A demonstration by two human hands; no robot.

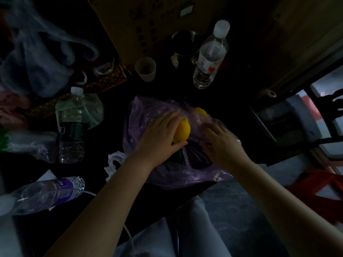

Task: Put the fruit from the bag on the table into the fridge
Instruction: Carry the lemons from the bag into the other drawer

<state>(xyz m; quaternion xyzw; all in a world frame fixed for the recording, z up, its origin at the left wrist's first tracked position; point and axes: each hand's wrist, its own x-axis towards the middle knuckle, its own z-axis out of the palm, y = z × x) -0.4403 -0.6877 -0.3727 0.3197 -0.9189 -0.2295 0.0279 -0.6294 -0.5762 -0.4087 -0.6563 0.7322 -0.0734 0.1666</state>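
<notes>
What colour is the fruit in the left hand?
Yellow. The lemon held by the left hand shows best in the head view.

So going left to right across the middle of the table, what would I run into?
Dark-labelled water bottle → left hand gripping a yellow lemon → right hand resting on the purple plastic bag. A second lemon lies farther back in the bag.

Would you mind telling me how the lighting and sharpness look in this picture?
Head view: very dim, table mostly black; the yellow fruit in the left hand and the purple bag read clearly; edges bend from the wide-angle lens; the lower-left lying bottle looks blurred.
</notes>
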